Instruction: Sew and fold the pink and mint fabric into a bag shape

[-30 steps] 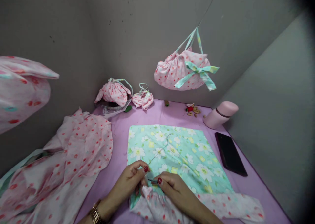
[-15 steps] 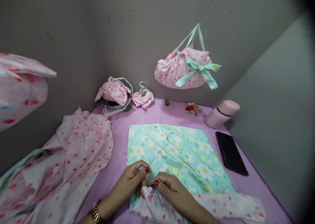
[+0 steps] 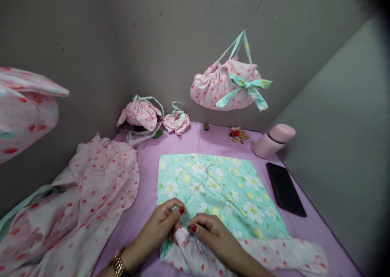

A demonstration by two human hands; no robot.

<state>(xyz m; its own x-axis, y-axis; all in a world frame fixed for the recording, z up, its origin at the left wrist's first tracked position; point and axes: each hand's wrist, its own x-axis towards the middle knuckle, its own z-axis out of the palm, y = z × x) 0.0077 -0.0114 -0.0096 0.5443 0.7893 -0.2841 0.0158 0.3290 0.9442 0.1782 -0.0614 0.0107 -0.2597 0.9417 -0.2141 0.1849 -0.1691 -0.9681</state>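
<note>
My left hand (image 3: pixel 167 218) is closed, thumb and forefinger pinched on a dark thread (image 3: pixel 197 186). The thread's loose end curves away over the mint floral cloth (image 3: pixel 234 195). Behind that pinch, the other left fingers, partly hidden, are at the gathered tip of a pink dotted fabric (image 3: pixel 195 254). My right hand (image 3: pixel 210 232) is also closed, its thumb and forefinger pinching a thin dark strand beside the gathered tip. It looks like the same thread; whether a needle is there I cannot tell.
More pink dotted cloth (image 3: pixel 100 179) lies at left. A pink pouch (image 3: pixel 225 84) with a mint bow hangs above the table. Two tied pouches, thread spools (image 3: pixel 206 126) and peanuts (image 3: pixel 243 135) stand at the back. A pink bottle (image 3: pixel 272 141) and a phone (image 3: pixel 285 189) are at right.
Both hands keep almost the same pose and place. The gathered fabric tip between them has shifted slightly; the view has moved a little.
</note>
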